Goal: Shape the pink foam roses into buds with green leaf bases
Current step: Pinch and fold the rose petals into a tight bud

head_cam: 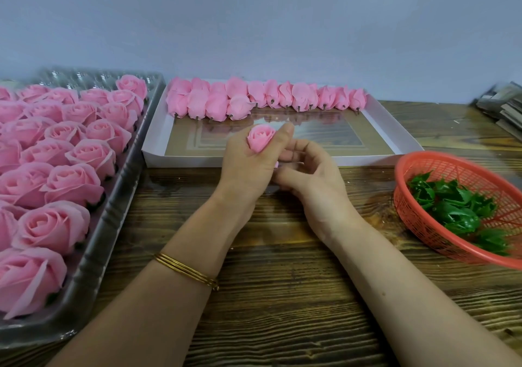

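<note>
My left hand (248, 166) grips a pink foam rose (260, 137), squeezed into a bud with its top poking out above my curled fingers and thumb. My right hand (308, 173) sits right beside it, fingers curled toward the base of the rose under my left hand; what it touches there is hidden. Several finished pink buds (254, 98) lie in rows at the back of a shallow white box (375, 118). Several open pink roses (70, 152) fill a clear plastic tray (113, 205) on the left. Green leaf bases (452, 208) lie in an orange mesh basket (423, 169) at the right.
Everything stands on a dark wood-grain table (282, 282) against a pale wall. A stack of flat grey items (502, 106) lies at the far right edge. A gold bangle (186, 270) circles my left wrist.
</note>
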Demonstrator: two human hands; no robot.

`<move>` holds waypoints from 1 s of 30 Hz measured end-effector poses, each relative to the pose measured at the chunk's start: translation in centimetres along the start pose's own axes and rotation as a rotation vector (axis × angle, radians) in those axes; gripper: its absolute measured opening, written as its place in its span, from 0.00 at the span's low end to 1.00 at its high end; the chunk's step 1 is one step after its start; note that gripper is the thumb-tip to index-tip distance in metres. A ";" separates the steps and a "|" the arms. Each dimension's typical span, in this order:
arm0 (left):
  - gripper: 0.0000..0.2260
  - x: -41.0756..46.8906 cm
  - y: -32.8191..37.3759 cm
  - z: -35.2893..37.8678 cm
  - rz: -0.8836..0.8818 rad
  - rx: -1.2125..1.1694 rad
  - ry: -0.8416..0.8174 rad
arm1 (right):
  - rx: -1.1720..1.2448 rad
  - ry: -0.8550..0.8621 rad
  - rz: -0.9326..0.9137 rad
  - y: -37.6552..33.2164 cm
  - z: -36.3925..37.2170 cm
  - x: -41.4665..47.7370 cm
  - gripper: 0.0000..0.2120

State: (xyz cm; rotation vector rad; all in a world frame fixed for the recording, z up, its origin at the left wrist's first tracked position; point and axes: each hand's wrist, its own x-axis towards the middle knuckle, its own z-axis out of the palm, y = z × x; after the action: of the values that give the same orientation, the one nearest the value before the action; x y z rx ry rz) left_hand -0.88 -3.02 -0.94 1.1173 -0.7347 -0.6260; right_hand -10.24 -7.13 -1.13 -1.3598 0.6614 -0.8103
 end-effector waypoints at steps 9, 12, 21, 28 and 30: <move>0.15 0.1 -0.1 0.0 -0.043 -0.057 -0.031 | -0.071 -0.027 -0.103 0.2 0.2 -0.1 0.13; 0.15 0.2 -0.3 -0.3 -0.030 -0.025 -0.079 | -0.058 -0.055 -0.106 0.1 0.0 -0.1 0.14; 0.15 0.4 0.0 -1.0 -0.055 -0.027 -0.240 | 0.072 -0.183 0.040 0.0 -0.6 0.3 0.10; 0.18 0.4 -0.4 -0.8 -0.084 -0.028 -0.158 | 0.079 -0.183 0.018 0.1 -0.5 0.2 0.13; 0.12 0.4 -0.4 -0.8 -0.099 -0.017 -0.139 | 0.035 -0.127 -0.019 0.1 -0.3 0.2 0.17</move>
State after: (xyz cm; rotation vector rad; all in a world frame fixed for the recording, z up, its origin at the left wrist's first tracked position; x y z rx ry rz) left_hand -0.03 -3.02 -1.39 1.1071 -0.7953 -0.7987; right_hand -10.39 -7.46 -1.30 -1.3752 0.5340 -0.7410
